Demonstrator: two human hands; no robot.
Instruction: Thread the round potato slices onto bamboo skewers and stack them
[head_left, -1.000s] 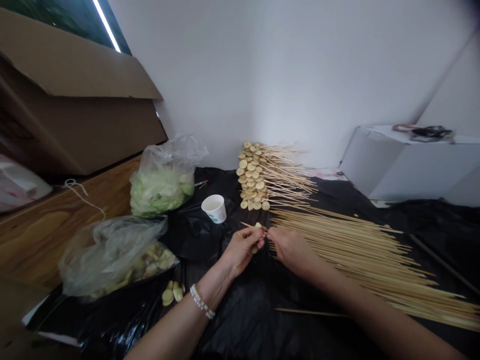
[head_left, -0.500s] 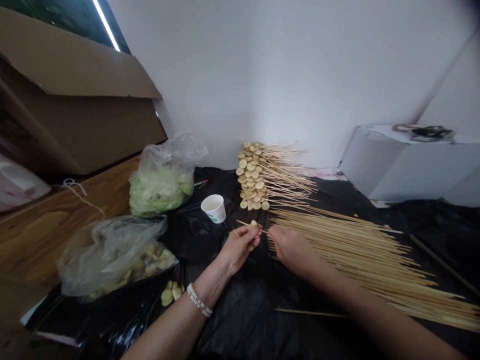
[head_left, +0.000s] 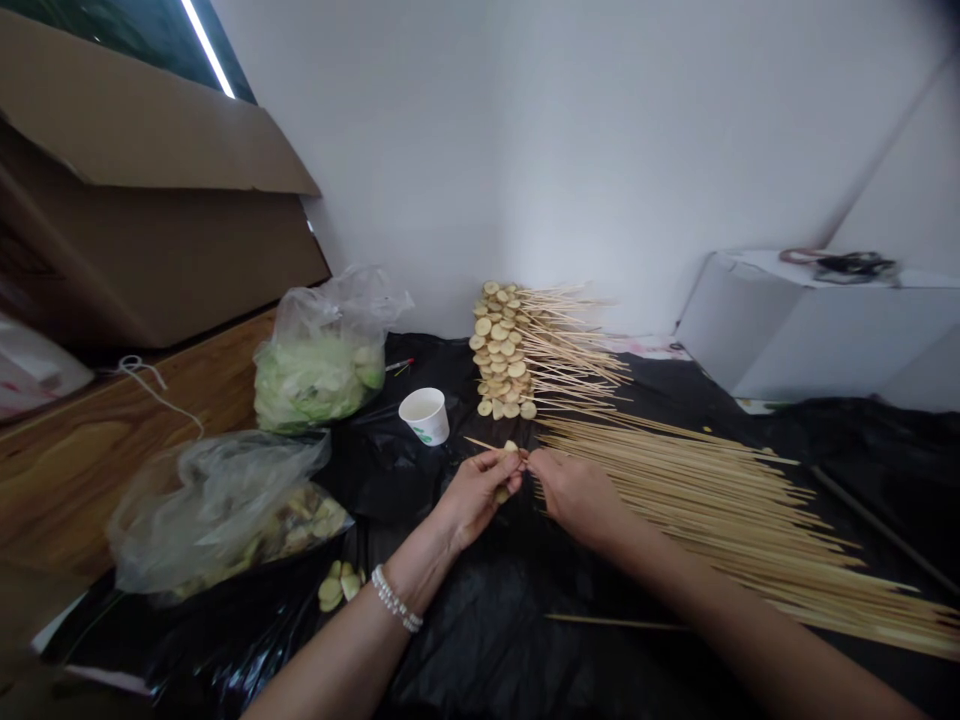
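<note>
Over black plastic sheeting [head_left: 487,625] near a paper cup [head_left: 429,420], the left hand [head_left: 478,492] pinches a bamboo skewer [head_left: 477,442] and pale vegetable slices [head_left: 511,446]; the right hand [head_left: 576,496] grips the skewer's other end.

This is a makeshift food-preparation corner of a plain room; whether it belongs to a home or a shop cannot be told. Black plastic sheeting [head_left: 480,640] lies before a white wall [head_left: 405,150], with a wood-grain surface [head_left: 217,375] showing at left. On it sit a bag of greens [head_left: 315,385], stacked pale slices on sticks [head_left: 499,350] and loose bare sticks [head_left: 675,510]. A cardboard box [head_left: 217,250] and a white box [head_left: 802,335] flank it.
</note>
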